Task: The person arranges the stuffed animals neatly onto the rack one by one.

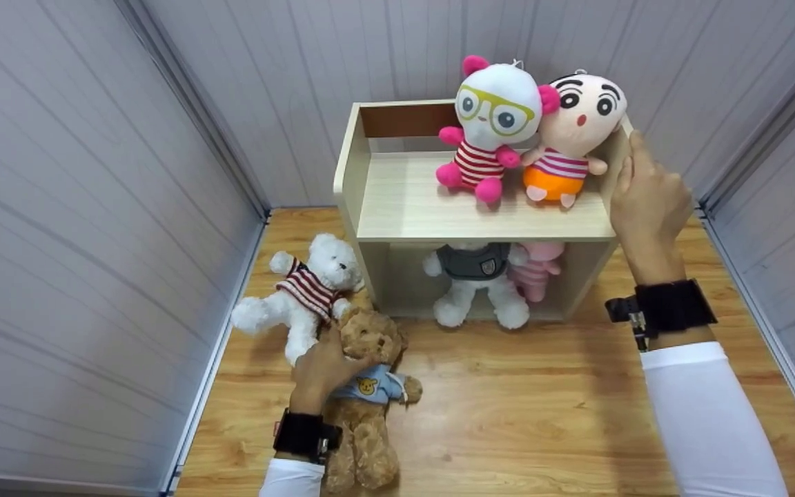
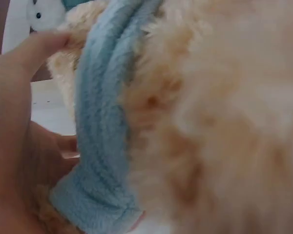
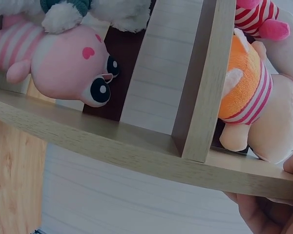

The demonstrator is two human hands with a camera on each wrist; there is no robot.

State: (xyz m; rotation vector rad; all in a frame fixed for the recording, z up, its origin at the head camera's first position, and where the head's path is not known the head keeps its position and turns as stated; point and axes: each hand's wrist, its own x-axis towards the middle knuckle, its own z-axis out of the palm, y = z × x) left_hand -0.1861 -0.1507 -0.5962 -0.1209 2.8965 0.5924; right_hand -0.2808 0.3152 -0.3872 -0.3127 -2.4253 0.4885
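My left hand (image 1: 328, 369) grips a brown teddy bear (image 1: 373, 338) in a light blue shirt near its neck and shoulder. In the left wrist view, the thumb and fingers (image 2: 36, 46) curl around the bear's blue shirt (image 2: 105, 122). Close beside it, a white teddy bear (image 1: 308, 286) in a striped sweater leans toward the shelf's left side. Up on the right, my right hand (image 1: 649, 197) holds the side panel of a small wooden shelf (image 1: 404, 200). The right wrist view shows fingers (image 3: 263, 212) outside that panel and the thumb inside.
On the top shelf sit a pink-and-white plush with glasses (image 1: 484, 131) and a boy doll (image 1: 573, 138) in orange shorts. Below are a white bear (image 1: 477, 283) in a dark shirt and a pink plush (image 1: 535, 269). Grey panel walls (image 1: 94, 241) flank the wood floor (image 1: 508, 414).
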